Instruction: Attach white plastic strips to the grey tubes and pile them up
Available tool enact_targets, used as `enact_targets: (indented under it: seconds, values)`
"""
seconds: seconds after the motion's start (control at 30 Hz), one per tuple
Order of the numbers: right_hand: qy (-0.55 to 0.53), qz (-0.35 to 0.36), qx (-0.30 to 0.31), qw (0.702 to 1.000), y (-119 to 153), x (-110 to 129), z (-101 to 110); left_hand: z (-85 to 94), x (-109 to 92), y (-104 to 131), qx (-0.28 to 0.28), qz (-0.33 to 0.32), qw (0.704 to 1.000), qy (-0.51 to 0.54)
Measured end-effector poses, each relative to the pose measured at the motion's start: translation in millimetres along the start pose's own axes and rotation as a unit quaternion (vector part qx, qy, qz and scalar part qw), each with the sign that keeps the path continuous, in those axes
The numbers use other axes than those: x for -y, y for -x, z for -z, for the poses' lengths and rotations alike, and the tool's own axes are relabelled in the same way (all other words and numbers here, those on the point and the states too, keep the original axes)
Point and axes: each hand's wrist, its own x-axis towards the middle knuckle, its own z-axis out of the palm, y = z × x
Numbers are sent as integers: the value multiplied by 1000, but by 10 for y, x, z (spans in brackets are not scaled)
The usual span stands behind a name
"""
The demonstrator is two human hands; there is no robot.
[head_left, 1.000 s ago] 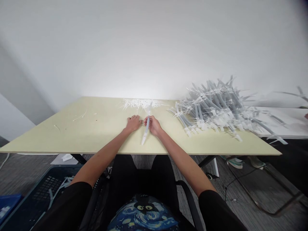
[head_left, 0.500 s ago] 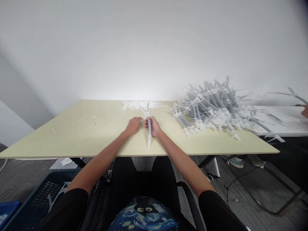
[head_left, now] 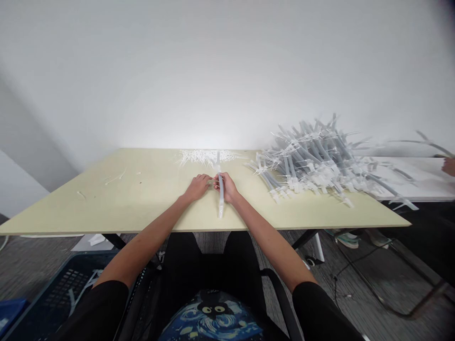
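A grey flexible tube [head_left: 221,192] with clear white ends stands lengthwise before me over the table. My right hand [head_left: 229,187] is wrapped round its middle from the right. Close beside it on the left is my left hand [head_left: 197,186], its fingers curled together and the tips almost meeting the right fingers. Something thin and pale shows between the two hands, too small to make out. Behind the tube's far end lies a spread of thin white strips [head_left: 199,156], which look like cable ties.
On the right of the table [head_left: 149,208] rises a big heap of similar grey tubes [head_left: 316,156] with white strips. A few loose strips [head_left: 117,177] lie left. Another person's hand [head_left: 448,166] is at the far right. A dark blue crate [head_left: 57,284] sits on the floor at left.
My left hand's fingertips have drawn in and curled slightly beside the tube. My right hand keeps its hold. The other person's hand at the far right has shifted a little.
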Motion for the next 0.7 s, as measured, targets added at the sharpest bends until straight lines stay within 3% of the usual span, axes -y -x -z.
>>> enact_targets:
  seconds: [0.13,0.27,0.43,0.5,0.7]
  values:
    - [8,8,6,1000,1,-9,-2,-29,37,-15,37,-5,999,13]
    - [49,48,14,998,27,-5,-2,-37,65,-10,27,-3,1000,-10]
    - [108,139,18,984,14,201,-51,6,48,21,-40,-6,997,63]
    - [129,197,10,972,-7,351,-108,35,28,26,-80,22,990,117]
    - [215,303,-23,928,-65,607,-262,102,2,16,-181,148,928,291]
